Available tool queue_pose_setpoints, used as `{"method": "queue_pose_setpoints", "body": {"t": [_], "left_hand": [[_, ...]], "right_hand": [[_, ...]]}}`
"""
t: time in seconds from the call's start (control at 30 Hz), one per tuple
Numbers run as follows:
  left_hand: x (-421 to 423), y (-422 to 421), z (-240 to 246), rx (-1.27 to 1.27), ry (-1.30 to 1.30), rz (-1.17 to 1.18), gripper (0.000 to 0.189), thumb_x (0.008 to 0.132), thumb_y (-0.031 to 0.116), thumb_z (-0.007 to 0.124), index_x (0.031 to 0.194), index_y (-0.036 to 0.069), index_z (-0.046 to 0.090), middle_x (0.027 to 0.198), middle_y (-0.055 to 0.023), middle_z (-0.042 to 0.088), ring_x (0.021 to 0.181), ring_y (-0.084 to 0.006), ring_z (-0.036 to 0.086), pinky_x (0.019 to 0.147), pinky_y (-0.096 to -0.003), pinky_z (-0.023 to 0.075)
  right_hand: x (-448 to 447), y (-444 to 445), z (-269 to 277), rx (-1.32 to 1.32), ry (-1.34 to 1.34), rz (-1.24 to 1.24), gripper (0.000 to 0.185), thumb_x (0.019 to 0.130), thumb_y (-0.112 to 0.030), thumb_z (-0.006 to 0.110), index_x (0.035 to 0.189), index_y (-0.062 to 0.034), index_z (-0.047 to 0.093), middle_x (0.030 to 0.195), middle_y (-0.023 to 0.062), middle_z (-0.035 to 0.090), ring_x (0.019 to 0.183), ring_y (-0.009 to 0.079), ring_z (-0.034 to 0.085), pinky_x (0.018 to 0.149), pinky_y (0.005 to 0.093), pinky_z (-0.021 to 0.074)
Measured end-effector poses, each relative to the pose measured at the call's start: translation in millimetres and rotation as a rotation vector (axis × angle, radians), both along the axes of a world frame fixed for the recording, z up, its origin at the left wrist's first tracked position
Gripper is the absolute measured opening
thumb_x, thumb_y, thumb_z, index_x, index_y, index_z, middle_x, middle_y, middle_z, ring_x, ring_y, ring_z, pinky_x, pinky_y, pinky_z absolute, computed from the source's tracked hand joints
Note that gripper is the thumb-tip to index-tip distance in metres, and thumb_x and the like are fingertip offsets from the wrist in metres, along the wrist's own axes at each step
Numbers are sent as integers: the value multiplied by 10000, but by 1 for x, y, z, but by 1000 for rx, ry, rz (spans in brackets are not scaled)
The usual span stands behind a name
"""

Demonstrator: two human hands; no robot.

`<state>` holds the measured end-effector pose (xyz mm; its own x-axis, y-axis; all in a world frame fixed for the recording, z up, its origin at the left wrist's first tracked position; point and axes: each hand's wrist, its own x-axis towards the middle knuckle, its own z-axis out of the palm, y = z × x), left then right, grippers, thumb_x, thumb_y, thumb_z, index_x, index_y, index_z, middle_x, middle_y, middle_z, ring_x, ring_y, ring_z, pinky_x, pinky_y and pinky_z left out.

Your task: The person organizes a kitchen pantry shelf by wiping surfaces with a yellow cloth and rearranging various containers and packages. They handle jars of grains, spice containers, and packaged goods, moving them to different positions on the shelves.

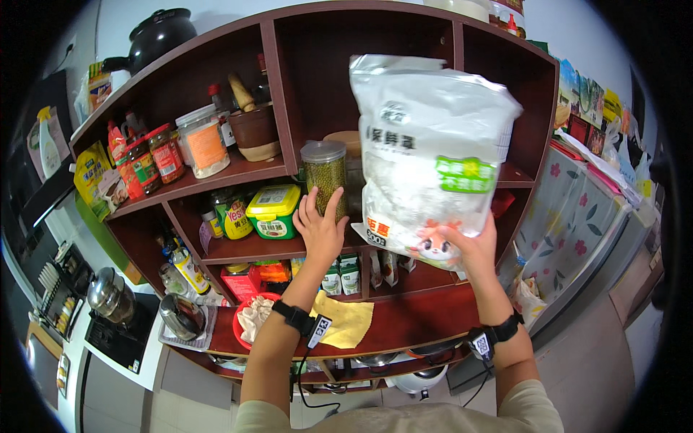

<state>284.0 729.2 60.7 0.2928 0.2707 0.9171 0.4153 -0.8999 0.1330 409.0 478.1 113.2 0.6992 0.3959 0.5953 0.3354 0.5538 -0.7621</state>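
Observation:
My right hand point(475, 244) grips the lower right corner of a large silver-white plastic pouch point(427, 157), thumb on its front. The pouch is upright and a little tilted, with printed writing and a cartoon animal near its bottom. It hides part of the shelf behind. My left hand point(323, 226) has its fingers spread in front of a clear lidded jar of green beans point(326, 165). Its fingertips overlap the jar in view; I cannot tell whether they touch it. Beside the jar, partly behind the pouch, stands another clear container with a tan lid point(345, 142).
To the left are a yellow-lidded green tub point(273, 211), a white-lidded jar point(203, 142) and a mortar point(255, 132). Below, on the dark red wooden ledge point(417, 325), lie a yellow cloth point(346, 320) and a red basin point(238, 325). A kettle point(181, 316) stands farther left.

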Motion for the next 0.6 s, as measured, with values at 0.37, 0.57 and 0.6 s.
{"method": "queue_pose_setpoints", "body": {"t": [0.37, 0.57, 0.6], "left_hand": [[9, -28, -4, 176, 105, -498, 707, 706, 256, 780, 1334, 245, 454, 1349, -178, 273, 1242, -419, 321, 1028, -494, 333], [23, -30, -12, 184, 125, -472, 657, 683, 92, 763, 1267, 293, 538, 1314, -160, 299, 1202, -392, 356, 977, -450, 399], [25, -33, -14, 140, 124, -454, 652, 686, 76, 756, 1257, 311, 551, 1303, -157, 305, 1194, -387, 359, 961, -438, 420]], "right_hand": [[24, 101, -45, -11, -491, -482, 749, 697, -137, 811, 1148, -16, 225, 1278, 242, 329, 1151, 321, 432, 972, 398, 372], [1, 56, -76, -210, -669, -1000, 737, 771, -268, 735, 1310, 22, 325, 1327, 263, 278, 1243, 413, 287, 1013, 525, 263], [-9, 49, -87, -227, -693, -947, 684, 787, -243, 713, 1310, 7, 348, 1333, 263, 270, 1240, 421, 287, 1013, 520, 265]]}}
